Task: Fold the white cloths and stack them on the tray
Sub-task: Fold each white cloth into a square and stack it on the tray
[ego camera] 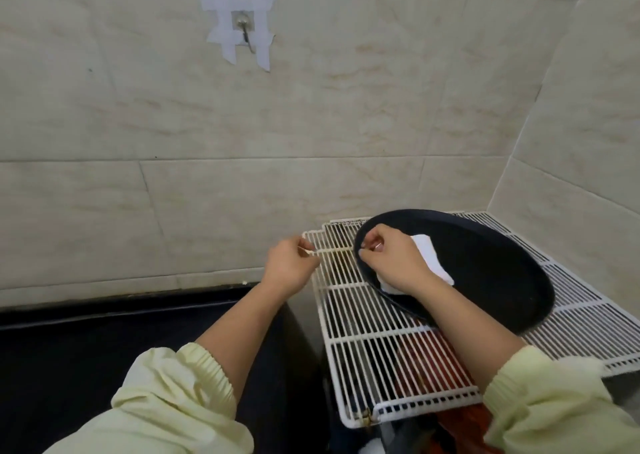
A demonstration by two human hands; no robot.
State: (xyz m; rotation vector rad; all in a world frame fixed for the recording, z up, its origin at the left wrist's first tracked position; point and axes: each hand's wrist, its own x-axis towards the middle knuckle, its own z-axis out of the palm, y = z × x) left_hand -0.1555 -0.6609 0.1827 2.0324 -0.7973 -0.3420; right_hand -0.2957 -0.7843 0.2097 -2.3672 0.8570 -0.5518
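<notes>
A black oval tray lies on a white wire rack. One folded white cloth rests on the tray's left part, half hidden under my right hand. That hand hovers over the tray's left rim with its fingers curled, and I see nothing held in them. My left hand is at the rack's far left corner. Its thumb and fingertips are drawn together right at the wire edge. Whether they pinch the wire I cannot tell.
A tiled wall stands close behind, with a metal hook taped to it. Another tiled wall closes the right side. A dark counter lies to the left of the rack. Red and dark items show under the rack.
</notes>
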